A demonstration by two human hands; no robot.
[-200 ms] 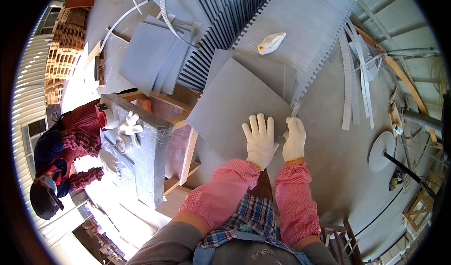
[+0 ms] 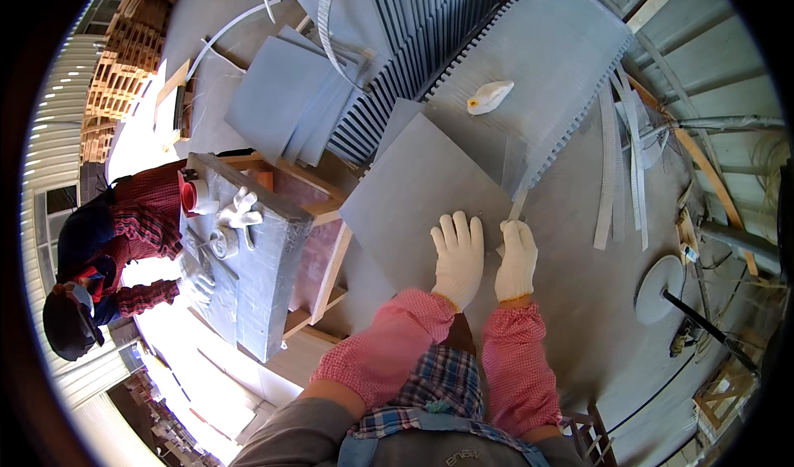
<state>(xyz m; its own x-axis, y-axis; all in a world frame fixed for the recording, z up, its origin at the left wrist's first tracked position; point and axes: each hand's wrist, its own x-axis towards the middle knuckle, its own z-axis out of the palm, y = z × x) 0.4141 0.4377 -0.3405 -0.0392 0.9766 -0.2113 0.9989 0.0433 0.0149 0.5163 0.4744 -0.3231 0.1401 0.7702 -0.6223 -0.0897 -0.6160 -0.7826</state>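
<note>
My left hand, in a white knit glove, lies with fingers stretched out on the near part of a flat grey sheet. Beside the sheet's right corner, my right hand, gloved the same way, is closed, its fingers pinched around a thin, pale strip-like piece. That piece sticks out from the fingertips toward the stacked sheets; its lower end is hidden in the glove. Beneath the sheet lie further grey sheets, next to a large ridged grey stack. A white and yellow glove-like item rests on that stack.
At left a co-worker leans over a film-wrapped block bearing a tape roll and gloves. Loose grey sheets stand behind it. Long strips hang at right, near a round disc on a pole.
The whole view has shifted slightly, with the sheets and stack now farther right and lower. My left thumb sits closer to its palm. My right hand still pinches the pale piece.
</note>
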